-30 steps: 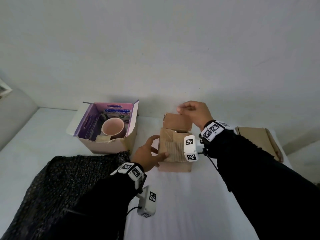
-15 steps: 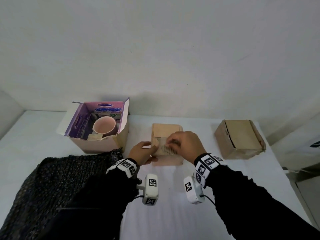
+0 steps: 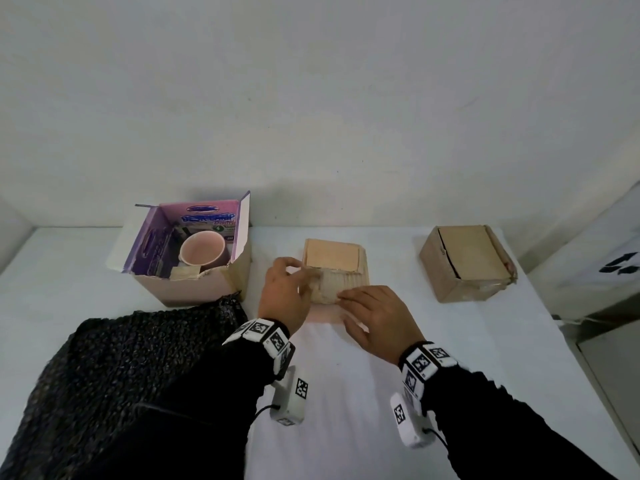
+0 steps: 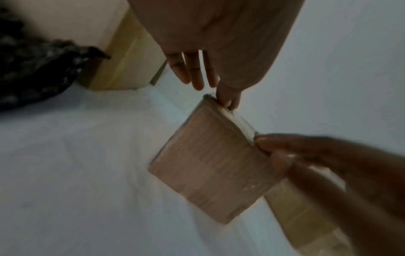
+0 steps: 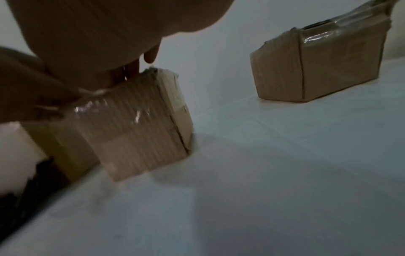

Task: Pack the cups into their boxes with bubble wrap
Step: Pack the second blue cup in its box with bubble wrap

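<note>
A small brown cardboard box (image 3: pixel 332 258) stands mid-table with its top flaps folded down. My left hand (image 3: pixel 301 282) touches its near-left top corner, the other fingers straight and free in the left wrist view (image 4: pixel 190 74). My right hand (image 3: pixel 349 299) lies on the near top edge, fingers flat on the flap and thumb down the taped front face (image 5: pixel 136 131). A pink cup (image 3: pixel 201 252) sits upright in the open pink box (image 3: pixel 194 289) at the left. Black bubble wrap (image 3: pixel 121 368) lies in front of that box. What is inside the small box is hidden.
A second, closed and taped cardboard box (image 3: pixel 467 261) stands at the right, apart from the hands. The white table (image 3: pixel 346 393) meets the wall just behind the boxes. A grey cabinet (image 3: pixel 606 271) stands off the table's right edge.
One second ago my right hand held the raised far flap; that flap now lies down. My right hand has come to the near edge beside the left.
</note>
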